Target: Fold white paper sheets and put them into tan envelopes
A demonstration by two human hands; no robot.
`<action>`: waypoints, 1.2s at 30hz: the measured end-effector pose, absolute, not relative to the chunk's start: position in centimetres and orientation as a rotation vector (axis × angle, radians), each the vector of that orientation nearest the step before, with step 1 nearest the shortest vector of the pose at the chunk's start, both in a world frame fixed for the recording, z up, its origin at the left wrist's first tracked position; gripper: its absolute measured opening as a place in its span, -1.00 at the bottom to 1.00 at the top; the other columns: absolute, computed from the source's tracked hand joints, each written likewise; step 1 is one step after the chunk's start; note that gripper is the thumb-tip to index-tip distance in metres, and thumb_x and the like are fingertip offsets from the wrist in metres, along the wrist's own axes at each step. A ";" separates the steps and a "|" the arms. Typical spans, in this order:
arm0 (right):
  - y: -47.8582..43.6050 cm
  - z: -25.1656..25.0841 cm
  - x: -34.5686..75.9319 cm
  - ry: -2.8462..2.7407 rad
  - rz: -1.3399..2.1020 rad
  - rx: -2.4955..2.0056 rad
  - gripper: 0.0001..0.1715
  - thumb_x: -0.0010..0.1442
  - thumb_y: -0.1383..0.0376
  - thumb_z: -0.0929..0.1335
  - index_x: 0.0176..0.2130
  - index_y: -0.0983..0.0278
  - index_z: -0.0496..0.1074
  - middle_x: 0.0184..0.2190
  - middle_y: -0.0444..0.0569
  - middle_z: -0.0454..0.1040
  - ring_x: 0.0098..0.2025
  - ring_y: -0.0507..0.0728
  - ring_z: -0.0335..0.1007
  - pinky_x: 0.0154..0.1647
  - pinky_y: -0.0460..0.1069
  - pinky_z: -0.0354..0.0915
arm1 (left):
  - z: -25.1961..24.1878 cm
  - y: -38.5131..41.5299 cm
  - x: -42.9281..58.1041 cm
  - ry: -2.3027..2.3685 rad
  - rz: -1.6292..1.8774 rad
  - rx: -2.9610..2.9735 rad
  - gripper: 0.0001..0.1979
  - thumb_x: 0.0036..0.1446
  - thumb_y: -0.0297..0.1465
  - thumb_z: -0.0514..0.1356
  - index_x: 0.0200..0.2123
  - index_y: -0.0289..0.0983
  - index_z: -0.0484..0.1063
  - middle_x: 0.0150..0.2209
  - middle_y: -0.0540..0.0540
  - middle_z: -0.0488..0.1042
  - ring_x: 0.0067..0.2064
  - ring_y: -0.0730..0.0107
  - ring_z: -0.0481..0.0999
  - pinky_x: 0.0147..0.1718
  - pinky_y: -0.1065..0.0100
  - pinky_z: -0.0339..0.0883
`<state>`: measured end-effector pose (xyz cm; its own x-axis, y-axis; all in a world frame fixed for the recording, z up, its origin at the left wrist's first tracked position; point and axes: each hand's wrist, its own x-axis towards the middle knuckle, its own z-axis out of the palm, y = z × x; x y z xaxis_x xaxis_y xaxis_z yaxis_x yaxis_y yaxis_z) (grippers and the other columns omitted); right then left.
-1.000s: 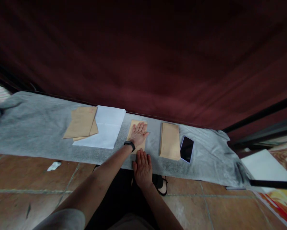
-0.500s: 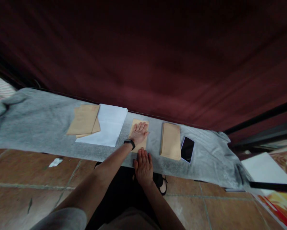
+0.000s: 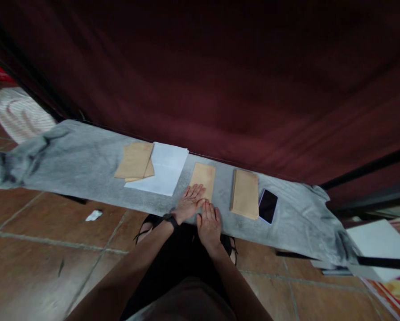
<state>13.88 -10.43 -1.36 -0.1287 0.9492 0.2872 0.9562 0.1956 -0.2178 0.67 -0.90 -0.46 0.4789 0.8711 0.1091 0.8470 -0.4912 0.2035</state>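
Note:
A brown paper envelope [image 3: 204, 174] lies flat in front of me on the grey cloth. My left hand [image 3: 190, 200], with a dark band at the wrist, rests flat across its lower left part, fingers stretched out. Beside it, my right hand [image 3: 209, 224] lies with fingers extended at the envelope's near edge, the fingertips close to my left hand. Neither hand grips anything. The envelope's near end is partly hidden beneath the hands. Over to the right sits a stack of brown envelopes [image 3: 245, 194].
A phone [image 3: 268, 206] lies right of the stack. On the left, more brown envelopes [image 3: 135, 160] overlap white paper sheets [image 3: 168, 169]. The grey cloth [image 3: 76, 165] covers a narrow bench against a dark red curtain [image 3: 200, 98]. A crumpled tissue [image 3: 93, 216] is on the tiled floor.
My left hand has slid down the envelope toward me, uncovering its upper part. My right hand stays near the close edge. The whole view has shifted slightly.

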 end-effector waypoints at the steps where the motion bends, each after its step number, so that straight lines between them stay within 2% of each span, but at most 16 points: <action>1: -10.4 -1.3 13.9 -2.118 -0.024 -1.794 -0.40 0.44 0.25 0.17 0.36 0.42 0.18 0.35 0.20 0.22 0.38 0.24 0.13 0.42 0.22 -0.03 | -0.4 -1.6 0.3 1.519 0.311 2.605 -0.43 0.44 -0.15 -0.19 0.42 -0.16 0.06 0.45 -0.05 0.04 0.47 0.24 -0.07 0.42 0.07 -0.18; 5: -10.5 -1.6 13.9 -2.105 -0.030 -1.769 -0.43 0.44 0.24 0.16 0.33 0.40 0.24 0.35 0.18 0.23 0.38 0.26 0.13 0.41 0.24 -0.01 | 0.2 -4.1 -1.1 1.481 0.357 2.672 -0.45 0.44 -0.13 -0.16 0.41 -0.12 0.08 0.44 -0.04 0.05 0.46 0.25 -0.03 0.41 0.07 -0.14; 9: -10.5 -1.9 14.1 -2.101 -0.028 -1.759 -0.40 0.47 0.20 0.13 0.36 0.41 0.19 0.35 0.18 0.22 0.38 0.25 0.13 0.40 0.24 -0.03 | 0.4 -5.5 -2.1 1.459 0.373 2.716 -0.47 0.44 -0.15 -0.15 0.38 -0.11 0.15 0.43 -0.03 0.10 0.45 0.25 0.02 0.40 0.09 -0.08; 18: -10.0 -1.5 13.5 -2.169 0.063 -1.725 -0.42 0.46 0.28 0.10 0.40 0.28 0.12 0.39 0.04 0.17 0.42 0.17 0.06 0.42 0.19 -0.06 | 0.1 -6.2 -2.4 1.478 0.333 2.751 -0.47 0.43 -0.25 -0.13 0.39 -0.22 0.14 0.43 -0.10 0.09 0.45 0.26 0.03 0.40 0.08 -0.09; 28: -10.7 -1.7 14.3 -2.165 -0.003 -1.745 -0.41 0.47 0.21 0.11 0.38 0.33 0.16 0.37 0.08 0.20 0.40 0.20 0.10 0.42 0.20 -0.05 | 0.5 -6.6 -2.1 1.451 0.316 2.772 -0.46 0.42 -0.24 -0.10 0.39 -0.25 0.12 0.42 -0.19 0.12 0.45 0.19 0.03 0.40 0.04 -0.15; 36: -11.3 -1.6 15.2 -2.178 -0.042 -1.759 -0.39 0.48 0.19 0.08 0.38 0.38 0.15 0.36 0.13 0.21 0.39 0.23 0.12 0.41 0.21 -0.07 | 0.9 -6.8 -2.3 1.426 0.325 2.803 -0.48 0.43 -0.22 -0.05 0.39 -0.14 0.13 0.43 -0.20 0.09 0.44 0.15 0.07 0.39 0.03 -0.13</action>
